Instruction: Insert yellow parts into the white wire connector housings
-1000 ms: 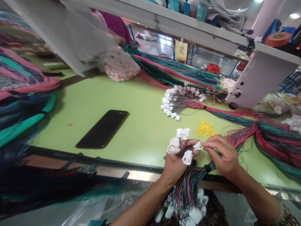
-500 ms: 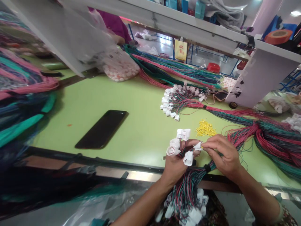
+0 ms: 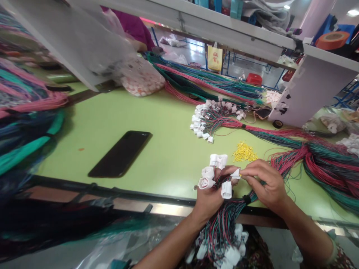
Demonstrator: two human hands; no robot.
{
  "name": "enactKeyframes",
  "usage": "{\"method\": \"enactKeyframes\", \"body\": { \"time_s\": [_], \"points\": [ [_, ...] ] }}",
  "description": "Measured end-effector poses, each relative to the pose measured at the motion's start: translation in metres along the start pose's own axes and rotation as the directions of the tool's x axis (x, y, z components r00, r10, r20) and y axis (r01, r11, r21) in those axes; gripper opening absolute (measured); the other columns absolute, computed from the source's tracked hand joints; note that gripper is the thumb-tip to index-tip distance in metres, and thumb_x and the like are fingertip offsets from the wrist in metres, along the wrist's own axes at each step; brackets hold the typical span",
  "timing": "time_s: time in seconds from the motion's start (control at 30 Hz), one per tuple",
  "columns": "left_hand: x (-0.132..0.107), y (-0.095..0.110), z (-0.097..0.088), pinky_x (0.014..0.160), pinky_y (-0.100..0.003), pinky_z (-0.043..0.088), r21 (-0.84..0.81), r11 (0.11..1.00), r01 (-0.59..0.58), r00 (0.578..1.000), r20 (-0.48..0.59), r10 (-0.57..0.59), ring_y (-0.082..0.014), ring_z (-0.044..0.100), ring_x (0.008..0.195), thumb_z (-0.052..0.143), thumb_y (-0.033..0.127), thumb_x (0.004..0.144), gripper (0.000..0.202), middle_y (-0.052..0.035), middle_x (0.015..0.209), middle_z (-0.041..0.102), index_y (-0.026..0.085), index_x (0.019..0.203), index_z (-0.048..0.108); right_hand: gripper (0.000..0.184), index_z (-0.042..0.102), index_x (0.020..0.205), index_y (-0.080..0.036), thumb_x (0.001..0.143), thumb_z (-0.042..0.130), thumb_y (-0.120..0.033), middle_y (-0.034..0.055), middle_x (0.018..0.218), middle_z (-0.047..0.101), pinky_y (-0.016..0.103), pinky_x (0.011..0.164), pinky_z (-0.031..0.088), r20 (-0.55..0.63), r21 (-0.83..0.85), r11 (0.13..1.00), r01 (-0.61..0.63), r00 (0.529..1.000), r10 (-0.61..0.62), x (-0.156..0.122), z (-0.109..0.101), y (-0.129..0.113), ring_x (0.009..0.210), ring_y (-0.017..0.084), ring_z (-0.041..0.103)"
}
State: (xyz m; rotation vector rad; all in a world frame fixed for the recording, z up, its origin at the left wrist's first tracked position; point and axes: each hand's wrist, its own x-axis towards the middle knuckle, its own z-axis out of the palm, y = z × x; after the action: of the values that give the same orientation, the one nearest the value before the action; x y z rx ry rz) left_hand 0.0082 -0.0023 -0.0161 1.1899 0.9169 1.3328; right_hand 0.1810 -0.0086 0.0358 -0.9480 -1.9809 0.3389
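Several white plastic connectors [image 3: 218,161] on thin wires stick out of my left hand [image 3: 210,200], which is closed around them near the table's front edge. One connector [image 3: 235,174] points right, toward my right hand [image 3: 266,183]. The thumb and forefinger of that hand pinch a tiny yellow piece [image 3: 240,174] at this connector's open end; how deep it sits I cannot tell. From my left hand the wire bundle [image 3: 224,216], tied with black tape, hangs over the edge with more white connectors [image 3: 232,256] low down. A pile of small yellow pieces [image 3: 245,151] lies just beyond my right hand.
A black phone [image 3: 121,154] lies on the green table [image 3: 168,130]. Beyond are taped wire bundles [image 3: 269,134] with white connectors, a plastic bag of small parts [image 3: 143,78] and a shelf [image 3: 238,31]. Wire heaps [image 3: 30,89] flank the left side. A person in purple [image 3: 131,28] is behind.
The connectors in my left hand have shifted and turned slightly; the lower one now stands a little farther right. My right hand keeps its pinch at the same connector.
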Motion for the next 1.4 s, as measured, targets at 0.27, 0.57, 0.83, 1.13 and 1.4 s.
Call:
{"method": "enactKeyframes", "body": {
  "time_s": [0.27, 0.57, 0.83, 1.13, 1.4],
  "points": [
    [0.0, -0.001, 0.001, 0.09, -0.043, 0.056, 0.019, 0.999, -0.04, 0.999, 0.03, 0.039, -0.0212, 0.071, 0.083, 0.075, 0.019, 0.075, 0.012, -0.0045, 0.09, 0.079, 0.025, 0.085, 0.079, 0.012, 0.074, 0.098, -0.022, 0.087, 0.072, -0.026, 0.0031, 0.088, 0.073, 0.03, 0.071, 0.058, 0.061, 0.374, 0.836, -0.403, 0.909, 0.411, -0.005, 0.009, 0.008, 0.077, 0.015, 0.068],
    [-0.003, -0.007, 0.004, 0.083, -0.039, 0.059, -0.009, 0.999, -0.033, 0.999, 0.0, 0.033, -0.021, 0.073, 0.079, 0.077, 0.015, 0.068, 0.021, -0.0027, 0.085, 0.08, 0.027, 0.086, 0.081, 0.014, 0.077, 0.086, -0.021, 0.08, 0.081, -0.034, 0.0024, 0.081, 0.073, 0.028, 0.07, 0.058, 0.204, 0.533, 0.67, -0.516, 0.848, 0.49, -0.002, 0.005, 0.017, 0.075, 0.015, 0.069],
    [0.005, 0.006, 0.003, 0.089, -0.035, 0.056, -0.106, 0.992, 0.076, 0.997, -0.018, -0.078, -0.0204, 0.072, 0.091, 0.081, 0.016, 0.068, 0.022, -0.0027, 0.094, 0.08, 0.025, 0.088, 0.081, 0.013, 0.071, 0.095, -0.022, 0.084, 0.076, -0.027, 0.0031, 0.09, 0.069, 0.029, 0.072, 0.055, 0.07, 0.384, 0.837, -0.39, 0.916, 0.395, -0.004, 0.007, 0.015, 0.08, 0.015, 0.066],
    [0.011, 0.004, 0.002, 0.064, -0.025, 0.053, -0.175, 0.974, 0.142, 0.984, -0.081, -0.158, -0.0139, 0.066, 0.068, 0.076, 0.03, 0.08, 0.017, -0.0043, 0.082, 0.077, 0.019, 0.092, 0.079, 0.017, 0.068, 0.097, -0.023, 0.086, 0.067, -0.01, 0.0013, 0.082, 0.067, 0.026, 0.064, 0.053, 0.114, 0.246, 0.967, 0.06, 0.989, -0.09, -0.014, 0.017, -0.002, 0.071, 0.013, 0.062],
    [0.017, 0.001, 0.004, 0.075, -0.031, 0.058, -0.126, 0.986, 0.111, 0.991, -0.062, -0.119, -0.0175, 0.071, 0.075, 0.073, 0.032, 0.082, 0.022, -0.0074, 0.088, 0.078, 0.018, 0.099, 0.079, 0.021, 0.066, 0.11, -0.024, 0.091, 0.066, -0.016, 0.0049, 0.097, 0.069, 0.029, 0.078, 0.058, 0.141, 0.225, 0.971, 0.075, 0.984, -0.109, -0.013, 0.022, -0.005, 0.088, 0.016, 0.067]
  ]
}}
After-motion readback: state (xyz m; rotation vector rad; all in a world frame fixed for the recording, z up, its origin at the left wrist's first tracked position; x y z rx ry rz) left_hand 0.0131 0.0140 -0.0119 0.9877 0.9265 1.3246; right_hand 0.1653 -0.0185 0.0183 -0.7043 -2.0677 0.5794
